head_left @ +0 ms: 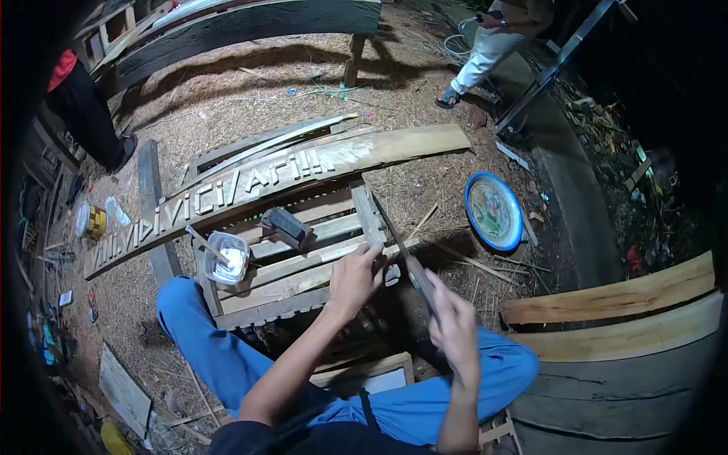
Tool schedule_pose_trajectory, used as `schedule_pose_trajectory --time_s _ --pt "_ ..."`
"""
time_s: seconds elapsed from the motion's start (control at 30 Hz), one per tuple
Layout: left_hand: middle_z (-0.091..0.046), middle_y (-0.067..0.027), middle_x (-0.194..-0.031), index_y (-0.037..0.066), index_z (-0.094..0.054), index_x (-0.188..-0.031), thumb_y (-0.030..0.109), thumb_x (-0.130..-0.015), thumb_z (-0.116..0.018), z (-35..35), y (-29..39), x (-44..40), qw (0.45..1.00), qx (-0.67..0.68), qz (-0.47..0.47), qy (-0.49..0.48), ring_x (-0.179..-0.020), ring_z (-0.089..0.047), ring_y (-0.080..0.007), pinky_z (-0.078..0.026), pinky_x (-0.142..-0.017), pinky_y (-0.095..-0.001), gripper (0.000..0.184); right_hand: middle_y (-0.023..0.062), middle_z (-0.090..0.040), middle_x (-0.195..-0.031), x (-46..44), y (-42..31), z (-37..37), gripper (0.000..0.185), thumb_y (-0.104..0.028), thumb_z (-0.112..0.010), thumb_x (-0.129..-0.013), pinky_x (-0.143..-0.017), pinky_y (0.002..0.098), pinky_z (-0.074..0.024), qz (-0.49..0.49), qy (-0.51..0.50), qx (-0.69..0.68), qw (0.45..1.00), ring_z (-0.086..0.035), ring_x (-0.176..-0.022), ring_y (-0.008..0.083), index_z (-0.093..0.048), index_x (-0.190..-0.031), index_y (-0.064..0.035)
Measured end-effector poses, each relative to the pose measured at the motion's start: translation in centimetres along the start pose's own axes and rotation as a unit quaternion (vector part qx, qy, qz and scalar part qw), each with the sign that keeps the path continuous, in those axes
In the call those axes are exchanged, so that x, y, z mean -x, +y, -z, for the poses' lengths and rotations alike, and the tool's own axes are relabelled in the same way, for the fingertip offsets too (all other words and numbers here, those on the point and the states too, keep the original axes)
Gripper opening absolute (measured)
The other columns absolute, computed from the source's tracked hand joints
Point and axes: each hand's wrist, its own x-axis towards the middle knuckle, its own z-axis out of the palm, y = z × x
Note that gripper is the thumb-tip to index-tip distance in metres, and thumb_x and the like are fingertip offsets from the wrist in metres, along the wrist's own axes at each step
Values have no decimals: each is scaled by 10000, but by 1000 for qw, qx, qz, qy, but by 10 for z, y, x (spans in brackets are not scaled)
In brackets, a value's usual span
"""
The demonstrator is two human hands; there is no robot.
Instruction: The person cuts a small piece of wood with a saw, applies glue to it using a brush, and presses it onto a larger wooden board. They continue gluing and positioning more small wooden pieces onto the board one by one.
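Observation:
My right hand (455, 326) is wrapped round the handle end of a long narrow tool (413, 269), whose dark blade slants up and left beside the slatted wooden stand (368, 216). At the stand's right edge, my left hand (356, 279) is closed, fingers bent down near the blade; what they pinch is too small to make out. Behind the hands lies a long board (409, 146) with raised pale letters. A plastic tub (227, 258) of white paste with a stick in it and a dark block (288, 226) rest on the stand.
A blue-rimmed round tray (518, 216) lies on the ground to the right. Curved planks (614, 292) are at the lower right. Two people stand farther back, one at the left (83, 114), one at the top right (493, 49). A yellow can (92, 221) is at the left.

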Motion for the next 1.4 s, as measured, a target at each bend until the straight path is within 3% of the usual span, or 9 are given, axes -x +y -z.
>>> schedule_pose_trajectory --time_s 0.07,0.17,0.37,0.5,0.7,0.97,1.17,1.3,1.4 --pt "-630 -160 -871 79 -578 -968 217 -916 -706 -1 -1 -1 1000 19 -12 18 -791 -668 -407 -515 -663 -508 195 -90 -380 -557 -38 7 -19 482 -360 -472 -1104 -394 215 -239 17 0 -23 1000 -331 -418 4 -563 -1457 -44" --pt "-631 -164 -871 77 -581 -957 225 -916 -709 -1 -4 1 999 25 -37 -2 -797 -666 -413 -513 -661 -513 200 -55 -506 -656 -20 17 -12 436 -318 -482 -1096 -445 234 -326 3 11 -6 1000 -403 -491 26 -603 -1430 -64" --pt "-640 -164 -872 72 -608 -967 243 -928 -704 3 4 -3 1000 19 6 12 -786 -662 -418 -518 -657 -510 200 -82 -416 -573 -40 5 -13 437 -339 -479 -1102 -400 219 -261 -34 -3 -48 998 -345 -437 8 -596 -1441 -88" --pt "-638 -159 -864 70 -605 -969 235 -915 -719 6 5 -5 1000 11 17 9 -773 -662 -415 -512 -651 -509 207 -77 -445 -586 0 -11 19 457 -330 -472 -1107 -408 212 -246 -54 -15 -45 997 -334 -436 9 -582 -1440 -37" --pt "-634 -155 -850 79 -606 -992 210 -924 -693 2 1 -4 1000 0 -8 9 -758 -669 -396 -529 -648 -501 172 -61 -482 -695 -19 5 -13 444 -330 -512 -1093 -451 229 -290 1 7 -4 1000 -381 -513 20 -601 -1431 -57" --pt "-640 -157 -871 66 -599 -970 228 -904 -730 3 5 -4 1000 10 9 7 -788 -662 -415 -513 -665 -505 219 -71 -509 -662 22 -17 11 437 -322 -508 -1094 -429 214 -262 -60 8 -36 998 -372 -471 6 -605 -1425 -54" --pt "-640 -156 -869 54 -589 -939 186 -896 -727 5 5 -4 1000 2 9 12 -796 -661 -413 -517 -675 -500 196 -91 -411 -620 -10 -11 3 432 -300 -483 -1103 -424 214 -249 -60 -23 -62 996 -330 -451 13 -579 -1457 -73" --pt "-642 -156 -871 54 -589 -935 186 -895 -727 3 4 -4 1000 6 4 17 -792 -660 -412 -515 -673 -497 194 -83 -446 -622 22 -25 14 423 -289 -485 -1101 -421 215 -259 -65 -8 -6 998 -359 -458 12 -589 -1446 -67" --pt "-639 -154 -867 60 -592 -925 202 -903 -729 3 2 -3 1000 13 -2 14 -789 -656 -412 -512 -666 -494 199 -78 -420 -625 -24 0 -13 438 -328 -491 -1103 -418 213 -272 -26 -13 -69 997 -364 -465 18 -576 -1457 -85"
